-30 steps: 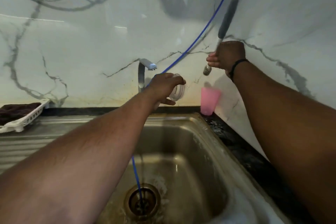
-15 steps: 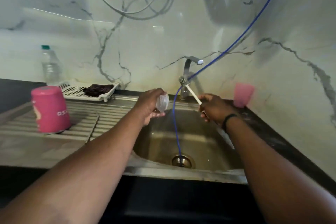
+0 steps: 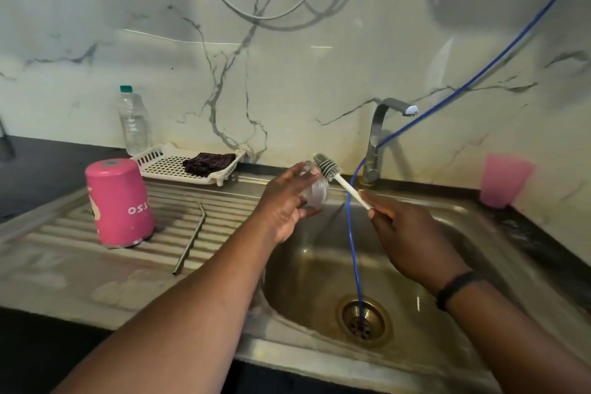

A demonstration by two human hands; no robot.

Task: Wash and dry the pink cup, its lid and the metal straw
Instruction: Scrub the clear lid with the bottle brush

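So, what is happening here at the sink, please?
A person is washing up over the sink. The left hand holds the clear lid, and the right hand holds a bottle brush with its bristles beside the lid. The pink cup stands upside down on the draining board, with the metal straw lying next to it. No water is visibly running from the tap.

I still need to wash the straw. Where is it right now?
The metal straw lies on the ribbed drainboard left of the sink, just right of the upside-down pink cup, untouched by either hand.
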